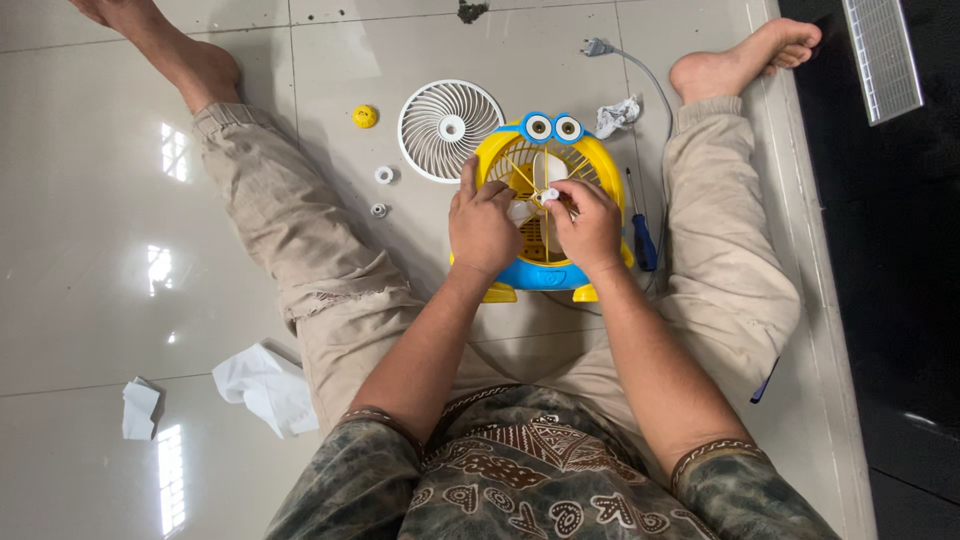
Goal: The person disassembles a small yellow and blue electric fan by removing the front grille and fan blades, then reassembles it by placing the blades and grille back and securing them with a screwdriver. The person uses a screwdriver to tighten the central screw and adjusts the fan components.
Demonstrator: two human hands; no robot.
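Left hand [482, 225] presses on the yellow grille; right hand [590, 222] pinches a small white part at the hub. The yellow-and-blue toy fan [545, 270], with two round eyes on top, lies on the floor [90, 250] between the legs. White front grille [450, 130] lies just behind, blue-handled screwdriver [643, 240] beside the fan.

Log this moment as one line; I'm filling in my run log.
left hand: on yellow fan grille | right hand: pinching small white piece at hub | white fan blade: on floor | screwdriver: beside fan
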